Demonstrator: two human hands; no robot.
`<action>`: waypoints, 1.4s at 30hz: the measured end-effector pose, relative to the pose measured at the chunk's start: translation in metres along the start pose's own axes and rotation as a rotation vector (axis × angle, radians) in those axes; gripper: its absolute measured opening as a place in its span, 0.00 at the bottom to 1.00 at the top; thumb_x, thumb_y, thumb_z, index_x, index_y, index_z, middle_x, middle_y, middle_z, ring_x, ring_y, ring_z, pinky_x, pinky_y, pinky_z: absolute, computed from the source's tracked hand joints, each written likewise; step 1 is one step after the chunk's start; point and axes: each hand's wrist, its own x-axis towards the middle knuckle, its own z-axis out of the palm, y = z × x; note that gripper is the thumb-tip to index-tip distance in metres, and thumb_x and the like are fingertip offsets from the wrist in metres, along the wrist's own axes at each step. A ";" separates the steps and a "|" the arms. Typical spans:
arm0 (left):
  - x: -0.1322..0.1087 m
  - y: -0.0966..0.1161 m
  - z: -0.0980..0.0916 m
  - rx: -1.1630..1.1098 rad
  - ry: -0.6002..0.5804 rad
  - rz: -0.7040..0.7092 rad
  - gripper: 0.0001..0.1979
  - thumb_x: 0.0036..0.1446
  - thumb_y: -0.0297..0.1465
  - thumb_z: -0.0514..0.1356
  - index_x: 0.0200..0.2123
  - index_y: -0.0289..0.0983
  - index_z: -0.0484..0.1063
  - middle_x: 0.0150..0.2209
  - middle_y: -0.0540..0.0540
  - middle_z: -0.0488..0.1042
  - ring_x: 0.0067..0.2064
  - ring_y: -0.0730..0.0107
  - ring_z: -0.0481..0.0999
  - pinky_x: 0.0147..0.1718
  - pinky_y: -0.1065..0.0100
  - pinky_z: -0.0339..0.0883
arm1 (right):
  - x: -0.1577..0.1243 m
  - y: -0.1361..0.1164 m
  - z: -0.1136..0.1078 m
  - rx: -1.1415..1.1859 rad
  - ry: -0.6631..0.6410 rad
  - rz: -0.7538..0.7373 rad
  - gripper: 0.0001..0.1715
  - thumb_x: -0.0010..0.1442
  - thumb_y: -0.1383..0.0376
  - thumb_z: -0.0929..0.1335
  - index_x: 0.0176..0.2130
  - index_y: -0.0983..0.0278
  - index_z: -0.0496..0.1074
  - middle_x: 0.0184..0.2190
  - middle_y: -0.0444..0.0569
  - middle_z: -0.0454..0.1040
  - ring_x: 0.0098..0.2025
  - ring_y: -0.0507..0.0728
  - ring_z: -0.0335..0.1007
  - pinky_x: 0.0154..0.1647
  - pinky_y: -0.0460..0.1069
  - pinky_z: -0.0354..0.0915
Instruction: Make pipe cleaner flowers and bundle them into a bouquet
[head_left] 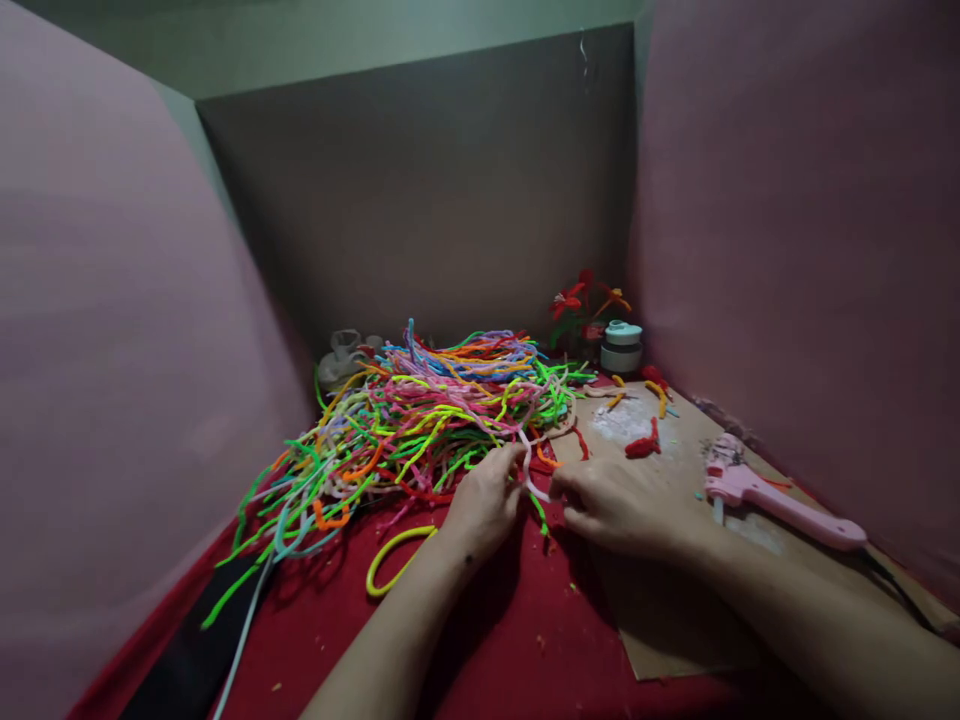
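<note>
A pale lilac pipe cleaner [528, 462] runs bent between my two hands. Its lower end goes into the curled fingers of my right hand [611, 503], thumb and forefinger pinched together. My left hand [487, 500] is closed beside the upper stretch, its fingertips pressed on the same strand. A green pipe cleaner piece [540, 514] lies on the red cloth just below the gap between the hands. Beyond the hands spreads a large tangled heap of multicoloured pipe cleaners [442, 410]. Near my left forearm rests a yellow loop [375, 570], partly hidden by the arm.
A pink glue gun [795, 510] lies on a cardboard sheet [675, 620] at the right, near red scraps [643, 440]. Behind stand a lidded jar [622, 347] and red flowers [570, 300]. A white cable [244, 635] crosses the red cloth [322, 650]. Panels enclose three sides.
</note>
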 end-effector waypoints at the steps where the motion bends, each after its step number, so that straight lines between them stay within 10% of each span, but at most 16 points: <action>1: 0.000 0.001 0.001 -0.026 0.021 0.011 0.21 0.53 0.22 0.53 0.51 0.40 0.65 0.41 0.46 0.71 0.40 0.70 0.71 0.41 0.71 0.63 | -0.001 -0.002 -0.003 0.017 0.001 0.029 0.12 0.52 0.72 0.63 0.34 0.65 0.74 0.28 0.50 0.74 0.27 0.51 0.63 0.25 0.46 0.49; 6: -0.004 0.005 -0.001 0.178 -0.064 0.018 0.14 0.58 0.25 0.50 0.43 0.41 0.71 0.38 0.47 0.71 0.36 0.69 0.72 0.34 0.71 0.65 | 0.001 0.002 0.006 0.029 0.065 0.019 0.11 0.52 0.72 0.63 0.33 0.65 0.74 0.28 0.49 0.73 0.29 0.52 0.64 0.27 0.45 0.50; 13: 0.028 0.009 -0.054 0.423 0.284 0.074 0.16 0.57 0.28 0.53 0.49 0.38 0.68 0.47 0.42 0.70 0.49 0.61 0.66 0.49 0.61 0.60 | 0.008 0.017 0.031 0.086 0.090 -0.084 0.12 0.57 0.68 0.61 0.30 0.65 0.73 0.28 0.51 0.74 0.27 0.52 0.65 0.27 0.46 0.53; 18: 0.059 -0.036 -0.076 0.657 0.127 -0.169 0.23 0.54 0.35 0.57 0.54 0.44 0.65 0.58 0.40 0.60 0.58 0.50 0.57 0.53 0.49 0.51 | 0.008 0.015 0.029 0.110 0.114 -0.121 0.12 0.59 0.67 0.61 0.30 0.65 0.73 0.27 0.50 0.74 0.27 0.51 0.65 0.28 0.45 0.54; 24: 0.027 -0.075 -0.057 0.645 -0.007 -0.230 0.14 0.57 0.34 0.53 0.45 0.44 0.73 0.48 0.40 0.68 0.51 0.54 0.64 0.46 0.54 0.58 | 0.011 0.019 0.020 0.153 0.201 -0.137 0.13 0.57 0.71 0.61 0.27 0.65 0.73 0.23 0.46 0.72 0.24 0.49 0.62 0.25 0.45 0.53; 31: 0.018 -0.070 -0.052 0.625 -0.074 -0.230 0.13 0.56 0.32 0.52 0.35 0.41 0.77 0.41 0.42 0.67 0.43 0.58 0.66 0.42 0.58 0.58 | 0.095 -0.002 -0.017 -0.023 0.485 -0.251 0.11 0.57 0.68 0.63 0.36 0.66 0.74 0.39 0.54 0.72 0.44 0.57 0.64 0.44 0.49 0.59; 35: 0.016 -0.067 -0.054 0.625 -0.100 -0.222 0.13 0.55 0.30 0.51 0.32 0.39 0.77 0.41 0.41 0.67 0.43 0.58 0.66 0.43 0.58 0.58 | 0.157 -0.015 -0.013 -0.075 0.472 -0.084 0.30 0.52 0.65 0.67 0.55 0.69 0.64 0.53 0.61 0.64 0.55 0.65 0.55 0.53 0.57 0.53; 42: 0.012 -0.068 -0.067 0.569 -0.145 -0.251 0.12 0.55 0.38 0.55 0.36 0.43 0.77 0.46 0.42 0.67 0.49 0.56 0.65 0.50 0.52 0.55 | 0.180 0.027 0.010 0.155 0.461 0.026 0.14 0.54 0.71 0.60 0.34 0.67 0.74 0.35 0.54 0.75 0.38 0.57 0.68 0.41 0.48 0.59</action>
